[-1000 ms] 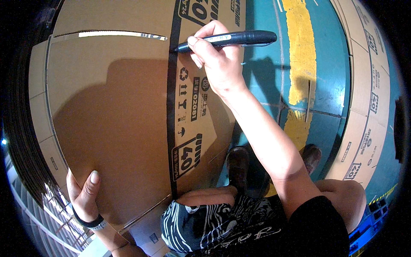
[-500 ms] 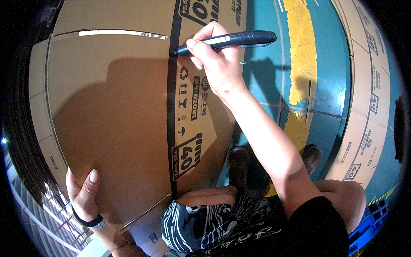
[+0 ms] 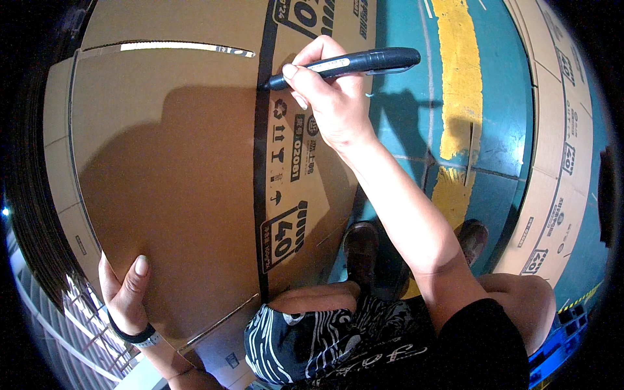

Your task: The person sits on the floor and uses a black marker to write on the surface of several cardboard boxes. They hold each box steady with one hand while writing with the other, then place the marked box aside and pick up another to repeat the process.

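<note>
A black marker pen (image 3: 364, 60) is pinched in my right hand (image 3: 335, 97), its tip touching or just over the black stripe (image 3: 262, 149) printed along a large brown cardboard sheet (image 3: 175, 195). The pen lies slanted, its rear end pointing right. At the lower left my left hand (image 3: 127, 292) grips the edge of the same cardboard, thumb on top and the other fingers mostly hidden beneath. A dark band with a pale part circles my left wrist. Dark printed symbols and lettering run to the right of the stripe, below my right hand.
Across the far part of the cardboard runs a narrow slot (image 3: 175, 47). To the right is a green floor (image 3: 500, 110) with a worn yellow line (image 3: 460, 78). More printed cardboard (image 3: 552, 162) lies beyond it. A blue pallet-like object (image 3: 562, 344) is at the lower right.
The marker's tip has shifted very slightly along the black stripe toward me. My left hand and the cardboard look the same.
</note>
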